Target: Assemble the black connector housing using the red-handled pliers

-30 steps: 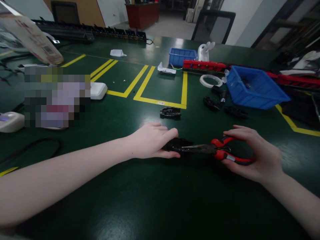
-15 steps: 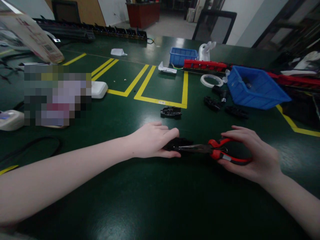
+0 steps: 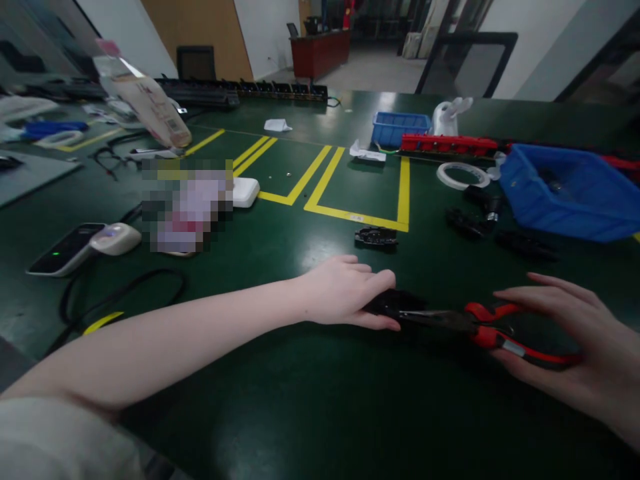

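My left hand point(image 3: 350, 293) is closed around a small black part point(image 3: 385, 303) held low at the green table. Much of that part is hidden by my thumb and fingers. In my right hand point(image 3: 585, 340) are needle-nose pliers point(image 3: 475, 323) with red and black handles, the handles spread apart between fingers and thumb. Their long tips point left and reach the black part; whether they grip it I cannot tell. Beyond my left hand lies a similar black part point(image 3: 376, 237).
Several dark parts point(image 3: 467, 223) lie at right beside a blue bin point(image 3: 575, 213) and a roll of white tape point(image 3: 463, 176). A red strip point(image 3: 450, 145) runs behind. At left are a phone point(image 3: 193, 210), a white box point(image 3: 245, 192), a cable point(image 3: 175, 273) and a bottle point(image 3: 150, 107).
The view has turned left, so everything appears farther right. My right hand's fingers have spread wider, and the pliers' handles stand farther apart. My left hand keeps its hold on the black part.
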Available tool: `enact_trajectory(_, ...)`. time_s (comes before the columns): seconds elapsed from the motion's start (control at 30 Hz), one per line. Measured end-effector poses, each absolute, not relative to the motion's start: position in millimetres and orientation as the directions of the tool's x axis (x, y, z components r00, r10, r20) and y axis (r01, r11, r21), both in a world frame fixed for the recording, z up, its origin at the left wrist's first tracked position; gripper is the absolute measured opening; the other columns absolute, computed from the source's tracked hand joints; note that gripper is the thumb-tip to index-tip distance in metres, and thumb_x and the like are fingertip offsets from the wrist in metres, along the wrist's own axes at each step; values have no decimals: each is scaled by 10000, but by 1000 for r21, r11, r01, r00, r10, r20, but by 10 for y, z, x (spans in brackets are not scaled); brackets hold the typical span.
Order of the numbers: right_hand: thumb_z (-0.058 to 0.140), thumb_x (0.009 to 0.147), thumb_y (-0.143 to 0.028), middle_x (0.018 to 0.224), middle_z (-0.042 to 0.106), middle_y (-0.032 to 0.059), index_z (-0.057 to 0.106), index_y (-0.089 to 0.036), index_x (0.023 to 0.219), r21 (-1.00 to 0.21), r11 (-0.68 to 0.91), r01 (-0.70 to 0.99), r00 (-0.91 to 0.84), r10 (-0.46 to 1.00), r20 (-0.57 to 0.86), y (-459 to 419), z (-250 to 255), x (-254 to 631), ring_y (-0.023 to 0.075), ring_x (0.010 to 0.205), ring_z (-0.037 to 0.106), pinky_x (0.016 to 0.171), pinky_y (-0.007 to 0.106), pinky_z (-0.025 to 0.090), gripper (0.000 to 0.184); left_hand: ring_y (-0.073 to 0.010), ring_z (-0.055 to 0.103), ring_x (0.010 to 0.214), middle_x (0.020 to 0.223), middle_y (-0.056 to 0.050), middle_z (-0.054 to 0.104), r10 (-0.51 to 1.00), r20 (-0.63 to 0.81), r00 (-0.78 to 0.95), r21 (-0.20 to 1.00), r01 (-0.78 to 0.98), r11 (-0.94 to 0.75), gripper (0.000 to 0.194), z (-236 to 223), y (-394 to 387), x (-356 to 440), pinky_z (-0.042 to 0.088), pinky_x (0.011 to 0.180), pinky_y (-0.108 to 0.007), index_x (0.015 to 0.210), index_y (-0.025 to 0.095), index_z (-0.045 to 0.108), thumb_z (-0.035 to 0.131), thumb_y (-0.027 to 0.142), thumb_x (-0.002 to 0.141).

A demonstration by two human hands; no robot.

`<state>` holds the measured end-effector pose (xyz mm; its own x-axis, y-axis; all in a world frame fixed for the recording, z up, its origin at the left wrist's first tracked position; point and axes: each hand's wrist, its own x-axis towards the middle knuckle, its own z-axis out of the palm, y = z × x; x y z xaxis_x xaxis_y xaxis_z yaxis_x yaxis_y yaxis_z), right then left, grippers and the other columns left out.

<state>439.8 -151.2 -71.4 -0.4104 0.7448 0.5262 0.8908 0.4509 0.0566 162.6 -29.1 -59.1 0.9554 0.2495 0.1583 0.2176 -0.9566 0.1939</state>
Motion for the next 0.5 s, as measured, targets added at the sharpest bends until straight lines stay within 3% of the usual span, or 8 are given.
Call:
enact_trajectory(0.1, 576, 733, -450, 894, 631, 77, 490, -258, 1097, 67, 441, 895, -406, 744, 531, -1507, -786, 4475, 321, 946, 599, 698, 443, 518, 420, -153, 579, 637, 717, 2, 626, 240, 178, 954, 186, 207, -960, 447, -605, -274, 1630, 378, 599, -265, 935, 157, 500, 487, 591, 830)
enact_trajectory(0.3, 638, 638, -463, 910, 658, 47, 457, -345, 1154, 90, 406, 910, -392, 766, 509, -1516, -828, 4496, 311, 859, 618, 814, 474, 454, 559, -135, 565, 594, 681, 14, 606, 211, 211, 954, 168, 178, -970, 454, -620, -269, 1630, 364, 556, -249, 924, 150, 510, 511, 591, 816)
enact_trajectory(0.5, 622, 653, -452, 888, 671, 86, 468, -261, 1148, 172, 442, 880, -461, 712, 529, -1496, -788, 4422, 318, 781, 636, 918, 529, 385, 552, -146, 574, 603, 673, 13, 609, 211, 228, 950, 130, 185, -974, 466, -639, -270, 1629, 359, 557, -262, 908, 152, 509, 493, 609, 817)
